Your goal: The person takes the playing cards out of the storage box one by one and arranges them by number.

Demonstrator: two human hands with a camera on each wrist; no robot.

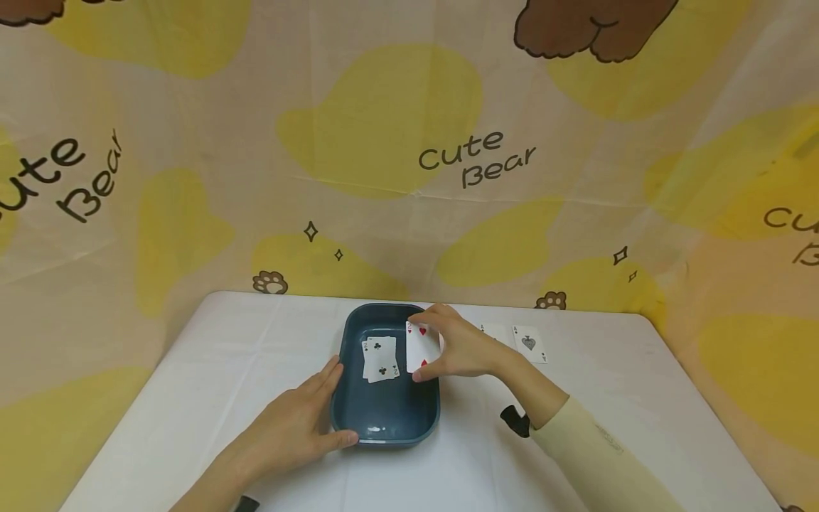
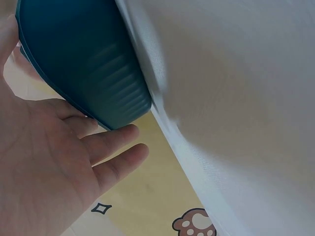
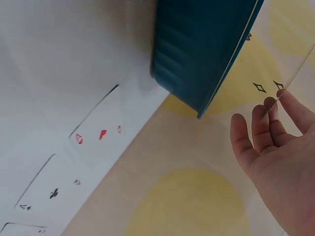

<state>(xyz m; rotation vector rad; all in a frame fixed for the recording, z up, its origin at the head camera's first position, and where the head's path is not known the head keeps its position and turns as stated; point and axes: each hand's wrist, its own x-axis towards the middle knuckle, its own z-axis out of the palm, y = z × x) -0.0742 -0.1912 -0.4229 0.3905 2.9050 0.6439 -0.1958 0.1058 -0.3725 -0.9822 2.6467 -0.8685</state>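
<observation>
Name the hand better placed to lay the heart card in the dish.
The right hand, probably: it pinches the heart card near the blue dish, while the left hand touches the dish and holds no card.

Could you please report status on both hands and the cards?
Left hand against the blue tray; right hand holding a hearts card above it. Clubs card inside, face up. Nothing apparently blocking.

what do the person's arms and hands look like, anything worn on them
The left hand and right hand are bare, with no rings visible. The right sleeve is pale beige with a small faint marking; a black piece shows next to the sleeve.
</observation>
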